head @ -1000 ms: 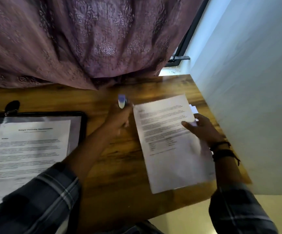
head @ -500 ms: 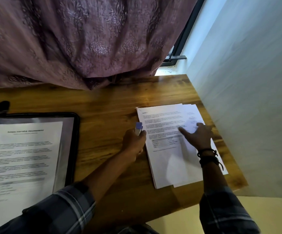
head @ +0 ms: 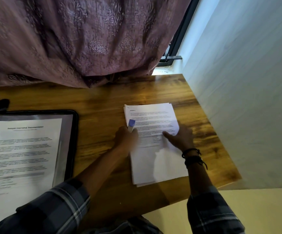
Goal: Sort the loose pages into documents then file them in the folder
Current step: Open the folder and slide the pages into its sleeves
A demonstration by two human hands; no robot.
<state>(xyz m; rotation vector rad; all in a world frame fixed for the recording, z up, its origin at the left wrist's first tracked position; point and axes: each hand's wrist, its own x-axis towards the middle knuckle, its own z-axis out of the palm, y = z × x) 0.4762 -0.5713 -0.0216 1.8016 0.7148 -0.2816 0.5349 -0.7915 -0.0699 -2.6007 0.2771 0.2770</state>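
The loose pages [head: 153,144] lie as a roughly squared stack on the right part of the wooden worktop [head: 99,102], printed side up, with lower sheets showing slightly at the top and bottom edges. The text on the top sheet is too blurred to read.

The left hand [head: 126,137] rests at the stack's left edge, touching it. Its fingers are curled tight around a small white object with a blue end [head: 131,125], which stands out above the fist and overlaps the top sheet; what the object is cannot be determined.

The right hand [head: 181,138] lies flat on the right side of the stack, its fingers spread and grasping nothing, the thumb reaching left across the printed lines. Dark bands [head: 193,157] circle that wrist. Both forearms emerge from plaid sleeves.

The folder [head: 73,132], black-edged and open, sits at the left of the worktop, well apart from the stack. A printed sheet [head: 22,152] lies in its clear sleeve.

A purple patterned curtain [head: 79,39] hangs behind the worktop, and a pale wall [head: 246,81] stands to the right.
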